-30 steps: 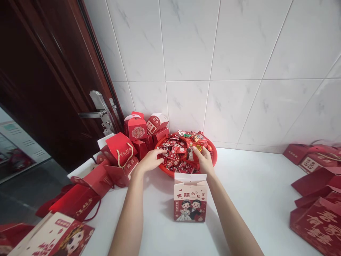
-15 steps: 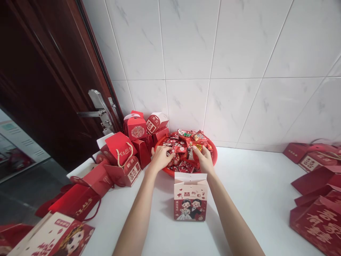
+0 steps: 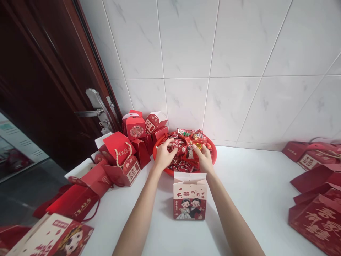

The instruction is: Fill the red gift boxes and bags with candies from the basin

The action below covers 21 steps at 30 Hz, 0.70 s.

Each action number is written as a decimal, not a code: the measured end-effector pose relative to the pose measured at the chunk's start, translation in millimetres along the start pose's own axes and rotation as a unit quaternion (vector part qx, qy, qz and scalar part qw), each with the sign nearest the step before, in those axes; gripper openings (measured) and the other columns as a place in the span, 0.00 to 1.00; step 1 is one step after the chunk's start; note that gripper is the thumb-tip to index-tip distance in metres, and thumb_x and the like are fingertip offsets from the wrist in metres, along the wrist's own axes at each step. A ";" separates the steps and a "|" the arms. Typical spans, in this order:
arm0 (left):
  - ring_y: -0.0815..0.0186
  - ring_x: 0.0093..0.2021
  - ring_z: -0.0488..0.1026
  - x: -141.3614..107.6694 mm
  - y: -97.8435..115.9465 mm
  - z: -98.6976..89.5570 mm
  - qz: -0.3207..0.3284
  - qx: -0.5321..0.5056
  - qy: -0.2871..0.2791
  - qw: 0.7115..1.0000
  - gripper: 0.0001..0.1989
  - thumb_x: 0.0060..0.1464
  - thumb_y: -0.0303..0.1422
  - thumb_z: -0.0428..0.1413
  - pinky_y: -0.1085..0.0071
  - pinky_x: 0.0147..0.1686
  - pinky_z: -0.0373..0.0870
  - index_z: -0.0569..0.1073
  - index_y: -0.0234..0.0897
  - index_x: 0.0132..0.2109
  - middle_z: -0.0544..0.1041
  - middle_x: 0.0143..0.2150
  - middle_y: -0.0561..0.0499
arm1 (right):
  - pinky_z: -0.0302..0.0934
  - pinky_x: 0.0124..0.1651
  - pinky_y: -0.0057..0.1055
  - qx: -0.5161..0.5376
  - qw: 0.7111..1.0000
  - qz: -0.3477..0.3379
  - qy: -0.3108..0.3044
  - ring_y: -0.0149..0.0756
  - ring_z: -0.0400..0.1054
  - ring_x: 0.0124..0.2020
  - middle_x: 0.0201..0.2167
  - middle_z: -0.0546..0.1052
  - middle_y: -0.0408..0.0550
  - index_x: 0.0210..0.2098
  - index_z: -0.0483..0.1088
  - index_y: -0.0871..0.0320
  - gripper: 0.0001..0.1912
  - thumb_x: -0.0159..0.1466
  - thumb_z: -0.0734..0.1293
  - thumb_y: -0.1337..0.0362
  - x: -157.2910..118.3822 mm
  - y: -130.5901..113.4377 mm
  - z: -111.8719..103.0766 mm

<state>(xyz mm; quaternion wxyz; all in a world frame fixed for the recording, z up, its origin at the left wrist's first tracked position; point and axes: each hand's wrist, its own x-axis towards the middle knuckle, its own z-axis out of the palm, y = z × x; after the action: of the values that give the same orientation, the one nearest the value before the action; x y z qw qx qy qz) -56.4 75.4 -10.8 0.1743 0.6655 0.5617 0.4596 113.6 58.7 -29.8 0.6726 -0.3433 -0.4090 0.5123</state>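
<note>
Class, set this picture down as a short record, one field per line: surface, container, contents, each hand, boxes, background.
Surface: white tabletop
Container: round red basin
Contents: wrapped packets, mostly red, heaped up
Left hand: left hand at the packets, on the basin's left side
Right hand: right hand touching a larger red packet
Nearest box: upright box with cartoon couple, in front of the basin
Other boxes: mainly red, grouped left and right
Background: tiled wall, dark door
</note>
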 end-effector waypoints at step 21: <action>0.52 0.53 0.77 -7.6 7.6 25.0 -0.070 -0.405 -0.114 0.904 0.24 0.44 0.47 0.68 0.60 0.54 0.71 0.81 0.37 0.46 0.84 0.45 0.47 | 0.71 0.48 0.39 0.036 0.999 0.016 -0.015 0.45 0.77 0.42 0.39 0.83 0.46 0.38 0.76 0.55 0.21 0.47 0.80 0.56 1.2 -2.6 -2.0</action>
<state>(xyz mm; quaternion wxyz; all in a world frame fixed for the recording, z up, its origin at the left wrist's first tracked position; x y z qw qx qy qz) -31.3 73.3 -21.1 0.5234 0.5446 0.3482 0.5552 116.7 59.1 -28.2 0.6699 -0.3177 -0.3953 0.5423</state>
